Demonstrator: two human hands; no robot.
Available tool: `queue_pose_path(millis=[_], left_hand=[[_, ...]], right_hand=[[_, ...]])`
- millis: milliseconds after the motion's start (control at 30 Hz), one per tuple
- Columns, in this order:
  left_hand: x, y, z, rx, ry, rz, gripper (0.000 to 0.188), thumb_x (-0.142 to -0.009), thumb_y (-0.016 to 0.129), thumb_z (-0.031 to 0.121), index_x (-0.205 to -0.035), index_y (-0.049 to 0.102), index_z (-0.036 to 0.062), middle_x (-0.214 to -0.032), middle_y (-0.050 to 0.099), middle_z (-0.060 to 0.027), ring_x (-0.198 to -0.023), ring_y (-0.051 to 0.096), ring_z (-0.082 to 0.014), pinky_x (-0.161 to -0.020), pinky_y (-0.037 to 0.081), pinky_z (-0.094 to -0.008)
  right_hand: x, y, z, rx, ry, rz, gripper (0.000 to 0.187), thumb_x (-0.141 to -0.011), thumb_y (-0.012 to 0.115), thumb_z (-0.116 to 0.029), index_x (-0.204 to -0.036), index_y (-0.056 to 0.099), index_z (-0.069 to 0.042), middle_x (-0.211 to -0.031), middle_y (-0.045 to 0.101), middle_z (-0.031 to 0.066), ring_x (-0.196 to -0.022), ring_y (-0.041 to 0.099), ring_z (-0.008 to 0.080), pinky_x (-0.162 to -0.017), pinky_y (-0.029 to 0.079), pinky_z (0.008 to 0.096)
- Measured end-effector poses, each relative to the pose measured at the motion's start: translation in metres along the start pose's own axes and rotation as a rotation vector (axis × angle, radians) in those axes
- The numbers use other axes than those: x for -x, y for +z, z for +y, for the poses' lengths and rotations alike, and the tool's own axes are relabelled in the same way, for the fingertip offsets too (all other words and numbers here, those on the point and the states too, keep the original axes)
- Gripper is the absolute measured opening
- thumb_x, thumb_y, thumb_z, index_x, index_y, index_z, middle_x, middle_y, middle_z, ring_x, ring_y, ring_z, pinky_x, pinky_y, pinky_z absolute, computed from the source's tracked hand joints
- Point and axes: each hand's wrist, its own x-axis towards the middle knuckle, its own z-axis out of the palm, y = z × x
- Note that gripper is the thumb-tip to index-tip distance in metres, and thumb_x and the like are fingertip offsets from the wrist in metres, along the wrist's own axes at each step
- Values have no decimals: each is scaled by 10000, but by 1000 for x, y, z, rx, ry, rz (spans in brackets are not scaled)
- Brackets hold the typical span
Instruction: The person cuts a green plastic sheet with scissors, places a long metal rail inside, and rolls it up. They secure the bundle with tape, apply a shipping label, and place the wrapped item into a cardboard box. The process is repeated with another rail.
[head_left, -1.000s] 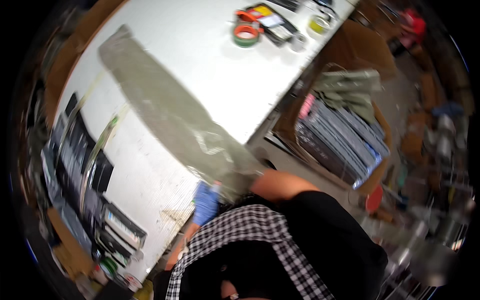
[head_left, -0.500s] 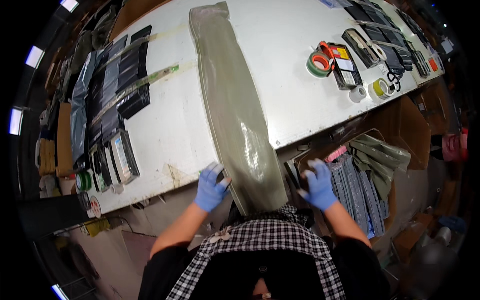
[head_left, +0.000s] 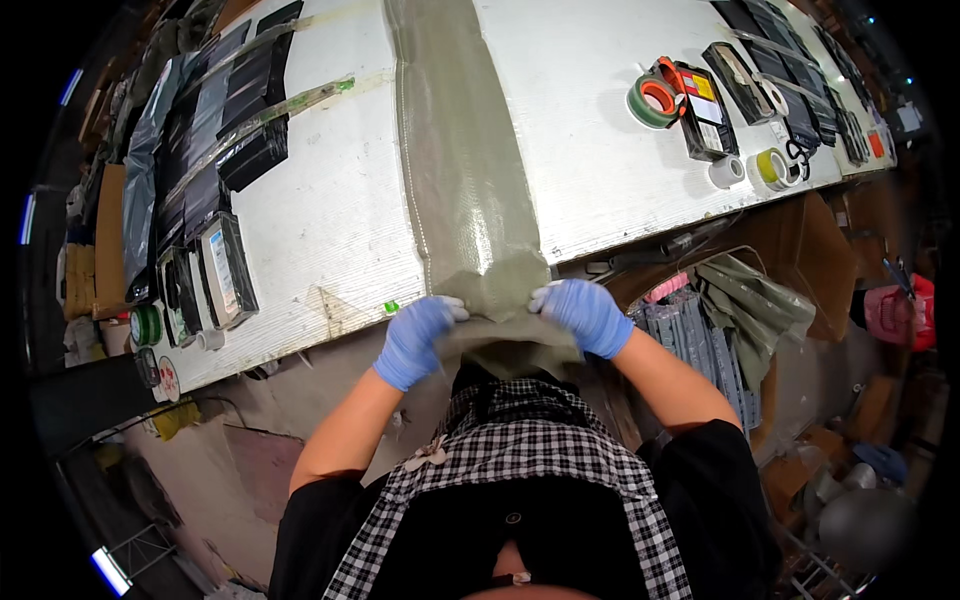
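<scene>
A long olive-green plastic bag (head_left: 460, 150) stretches lengthwise over the white table (head_left: 340, 190), its near end coming over the front edge toward me. My left hand (head_left: 418, 338), in a blue glove with pale fingertips, is closed on the left side of that near end. On the opposite side, my right hand (head_left: 585, 315), gloved alike, pinches the bag near the table edge. Between my hands the plastic is folded and creased, and its lowest part hangs blurred below them. What the bag holds, if anything, I cannot make out.
Dark packages (head_left: 235, 110) lie taped down at the left. To the right are a tape dispenser (head_left: 655, 98), tape rolls (head_left: 770, 168) and scissors (head_left: 797, 155). A cardboard box (head_left: 825, 260) with grey folded bundles (head_left: 690, 330) stands below the table's right edge.
Both hands have come inward and up to the bag and closed on its near end. That end, smooth and hanging before, is now gathered and creased between them. The view has shifted slightly.
</scene>
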Motion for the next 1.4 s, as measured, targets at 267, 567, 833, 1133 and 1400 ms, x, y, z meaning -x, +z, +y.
queue_pose_path(millis=[267, 567, 833, 1133, 1400], left_hand=[[-37, 16, -15, 223, -495, 589, 203, -980, 525, 192, -1028, 606, 13, -886, 611, -60, -823, 524, -139, -778, 469, -314], [-79, 38, 0, 178, -781, 525, 250, -1006, 454, 226, -1028, 580, 11, -915, 581, -74, -813, 507, -164, -741, 466, -337], [78, 89, -5, 478, -908, 415, 268, -1028, 394, 223, -989, 558, 15, -874, 569, -64, -812, 518, -135, -735, 467, -314], [88, 102, 10, 553, -918, 560, 350, -1025, 405, 269, -1094, 554, -40, -1034, 616, -121, -899, 550, -187, -820, 469, -323], [44, 61, 93, -633, 93, 482, 188, -843, 669, 82, -1022, 613, 69, -850, 566, -86, -760, 529, -208, -683, 444, -365]], right_hand=[[-78, 23, 3, -65, 803, 418, 243, -967, 546, -263, -991, 635, -39, -726, 623, 178, -654, 615, 311, -642, 492, 391], [-81, 54, 28, 105, 1084, 182, 347, -992, 425, -329, -1044, 591, -30, -893, 639, 252, -866, 604, 432, -797, 474, 489], [20, 61, -63, -11, 975, 291, 200, -961, 514, -191, -868, 557, -19, -797, 589, 248, -740, 566, 447, -646, 446, 484], [45, 66, -71, -256, 1111, 222, 330, -987, 474, -343, -915, 569, -35, -879, 624, 257, -862, 574, 465, -757, 460, 502], [46, 66, -52, -277, 1074, 77, 344, -975, 477, -367, -946, 572, -37, -872, 629, 255, -846, 589, 452, -766, 471, 500]])
